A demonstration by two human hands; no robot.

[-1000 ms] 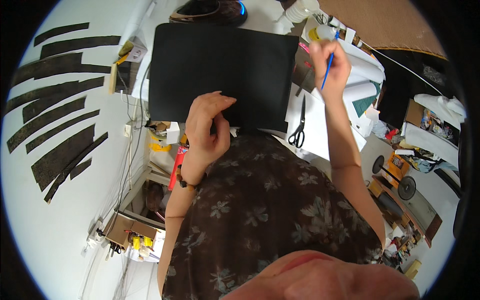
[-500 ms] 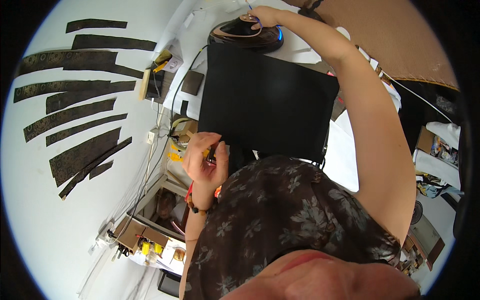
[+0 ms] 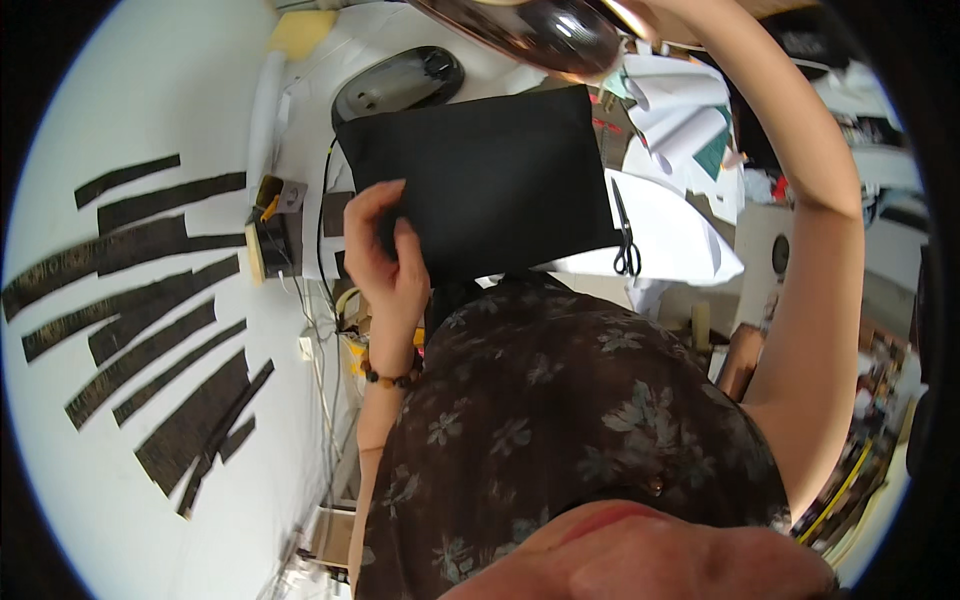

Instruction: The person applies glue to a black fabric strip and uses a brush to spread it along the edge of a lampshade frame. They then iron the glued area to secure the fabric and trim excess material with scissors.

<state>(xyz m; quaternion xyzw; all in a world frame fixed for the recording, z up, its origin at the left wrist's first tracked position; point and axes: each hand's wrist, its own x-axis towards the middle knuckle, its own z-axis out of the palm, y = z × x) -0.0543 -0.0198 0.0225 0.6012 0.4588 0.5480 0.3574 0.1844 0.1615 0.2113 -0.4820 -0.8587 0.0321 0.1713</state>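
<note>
A black rectangular sheet of cloth lies flat on the worktable in front of me. My left hand is at its left near edge, thumb and index finger apart, nothing visible between them. At the top edge of the picture, my right hand, partly cut off, grips a dark glossy iron. The iron is raised near the far edge of the cloth, tilted. Left of the iron stands its grey-black oval base, with nothing on it.
Black-handled scissors lie on white paper right of the cloth. Beyond are crumpled white sheets. A black cable runs along the table's left side. Dark patterned strips hang on the white wall.
My right hand has lifted the iron off its base and carried it to the right. My left hand stays by the cloth's edge. The view has turned, bringing the scissors into sight.
</note>
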